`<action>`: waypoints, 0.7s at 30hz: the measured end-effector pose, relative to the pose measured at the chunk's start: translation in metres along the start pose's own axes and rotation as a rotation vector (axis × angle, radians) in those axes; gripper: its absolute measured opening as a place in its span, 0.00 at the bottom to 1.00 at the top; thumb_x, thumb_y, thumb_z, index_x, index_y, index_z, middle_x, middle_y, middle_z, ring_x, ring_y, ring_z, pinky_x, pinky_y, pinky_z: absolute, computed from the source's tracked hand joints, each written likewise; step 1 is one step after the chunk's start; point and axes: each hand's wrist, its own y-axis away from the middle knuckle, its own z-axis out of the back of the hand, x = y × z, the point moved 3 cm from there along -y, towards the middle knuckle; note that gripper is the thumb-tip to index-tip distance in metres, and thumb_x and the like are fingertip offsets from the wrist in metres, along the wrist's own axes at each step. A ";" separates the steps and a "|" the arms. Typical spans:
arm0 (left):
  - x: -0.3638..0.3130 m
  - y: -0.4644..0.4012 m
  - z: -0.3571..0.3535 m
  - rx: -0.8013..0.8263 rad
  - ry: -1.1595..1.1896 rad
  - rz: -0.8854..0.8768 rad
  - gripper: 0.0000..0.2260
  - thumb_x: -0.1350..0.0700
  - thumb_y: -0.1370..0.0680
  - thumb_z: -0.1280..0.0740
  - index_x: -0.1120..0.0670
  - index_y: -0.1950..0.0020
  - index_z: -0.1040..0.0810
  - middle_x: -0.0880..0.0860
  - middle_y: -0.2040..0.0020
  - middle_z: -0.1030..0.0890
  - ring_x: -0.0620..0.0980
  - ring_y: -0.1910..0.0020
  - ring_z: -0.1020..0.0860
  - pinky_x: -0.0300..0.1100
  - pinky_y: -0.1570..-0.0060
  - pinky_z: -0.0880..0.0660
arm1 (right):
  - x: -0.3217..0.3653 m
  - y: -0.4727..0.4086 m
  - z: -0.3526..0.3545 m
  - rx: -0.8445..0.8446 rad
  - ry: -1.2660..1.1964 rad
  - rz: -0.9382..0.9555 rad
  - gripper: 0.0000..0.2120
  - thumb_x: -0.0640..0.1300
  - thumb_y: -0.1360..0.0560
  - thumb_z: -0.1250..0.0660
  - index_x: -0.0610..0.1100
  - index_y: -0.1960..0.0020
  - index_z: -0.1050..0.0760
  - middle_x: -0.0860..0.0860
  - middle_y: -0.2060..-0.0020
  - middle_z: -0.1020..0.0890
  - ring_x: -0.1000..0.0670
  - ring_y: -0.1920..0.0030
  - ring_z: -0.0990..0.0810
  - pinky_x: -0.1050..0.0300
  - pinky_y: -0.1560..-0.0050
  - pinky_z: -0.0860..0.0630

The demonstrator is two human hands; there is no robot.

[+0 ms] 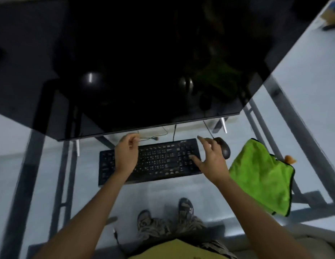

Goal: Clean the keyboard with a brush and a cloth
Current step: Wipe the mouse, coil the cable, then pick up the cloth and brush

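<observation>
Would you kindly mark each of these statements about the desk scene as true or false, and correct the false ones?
1. The green cloth lies to the right of the keyboard. True.
2. The right hand grips the cloth. False: its fingers are spread over the keyboard's right end, apart from the cloth.
3. A dark mouse sits near the keyboard's right end. True.
4. The monitor shows a bright picture. False: its screen is dark.
5. The left hand is over the keyboard's left part. True.
6. The keyboard is white. False: it is black.
</observation>
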 end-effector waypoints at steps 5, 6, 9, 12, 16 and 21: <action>0.067 0.018 0.047 -0.098 -0.147 0.193 0.12 0.58 0.20 0.38 0.59 0.38 0.24 0.60 0.41 0.25 0.58 0.43 0.25 0.45 0.41 0.30 | 0.003 0.015 -0.039 0.295 0.147 -0.056 0.60 0.67 0.39 0.26 0.53 0.22 0.60 0.38 0.24 0.50 0.38 0.24 0.47 0.41 0.26 0.44; 0.079 0.024 0.052 -0.079 -0.195 0.232 0.15 0.57 0.21 0.37 0.60 0.36 0.26 0.62 0.38 0.27 0.60 0.40 0.27 0.48 0.39 0.30 | -0.003 0.021 -0.046 0.349 0.193 -0.083 0.62 0.68 0.40 0.26 0.53 0.23 0.65 0.36 0.23 0.53 0.38 0.23 0.51 0.42 0.25 0.47; 0.112 0.052 0.058 0.009 -0.281 0.438 0.29 0.49 0.22 0.34 0.63 0.28 0.36 0.64 0.32 0.35 0.64 0.33 0.35 0.57 0.35 0.32 | -0.019 0.036 -0.058 0.367 0.280 -0.098 0.63 0.69 0.38 0.28 0.50 0.23 0.68 0.36 0.24 0.49 0.38 0.24 0.48 0.41 0.25 0.45; 0.127 0.076 0.056 0.030 -0.292 0.522 0.29 0.46 0.23 0.34 0.63 0.29 0.34 0.66 0.35 0.33 0.66 0.36 0.33 0.59 0.38 0.31 | -0.025 0.038 -0.059 0.236 0.271 -0.032 0.56 0.63 0.36 0.26 0.45 0.22 0.56 0.39 0.34 0.31 0.38 0.35 0.31 0.42 0.34 0.31; 0.133 0.078 0.049 -0.040 -0.244 0.511 0.22 0.50 0.22 0.34 0.64 0.34 0.29 0.67 0.41 0.29 0.68 0.41 0.30 0.60 0.44 0.30 | -0.027 0.025 -0.057 0.179 0.310 -0.007 0.53 0.60 0.36 0.25 0.45 0.22 0.50 0.42 0.42 0.25 0.40 0.44 0.26 0.43 0.44 0.27; 0.133 0.060 0.042 -0.057 -0.129 0.426 0.27 0.53 0.26 0.28 0.61 0.32 0.32 0.63 0.42 0.28 0.62 0.41 0.30 0.57 0.42 0.28 | -0.025 0.000 -0.060 0.116 0.246 -0.041 0.35 0.56 0.36 0.23 0.43 0.36 0.33 0.44 0.46 0.22 0.40 0.47 0.24 0.45 0.48 0.28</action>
